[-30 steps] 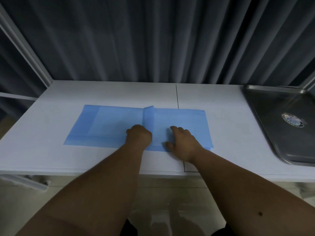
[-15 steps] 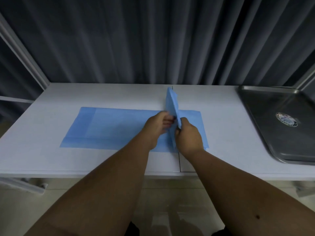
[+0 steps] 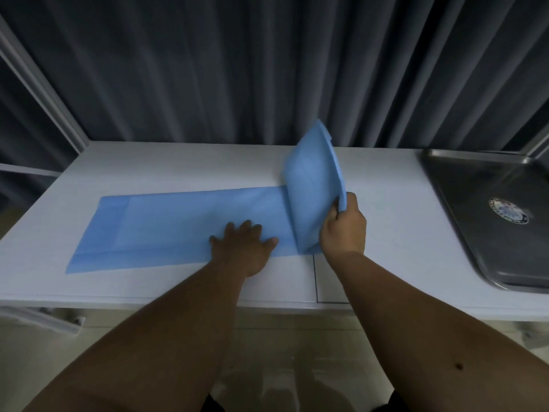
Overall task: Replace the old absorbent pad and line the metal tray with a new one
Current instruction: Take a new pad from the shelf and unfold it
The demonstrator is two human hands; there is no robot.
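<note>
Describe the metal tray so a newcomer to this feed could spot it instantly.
Start at the white table in front of the dark curtain and follow it to its far right end. There lies the metal tray, partly cut off by the frame. It is the only dark, shiny thing there, bare inside, with a round sticker on its floor.

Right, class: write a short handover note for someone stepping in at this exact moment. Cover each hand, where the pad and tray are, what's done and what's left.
Left hand: flat, fingers spread, pressing the spread part of the blue absorbent pad onto the white table.
Right hand: grips the pad's folded right section, raised upright.
Metal tray: at the table's right edge, bare except for a round sticker; no pad in it.
Done: pad partly unfolded.
Left: finish unfolding, then line the tray with it.
</note>
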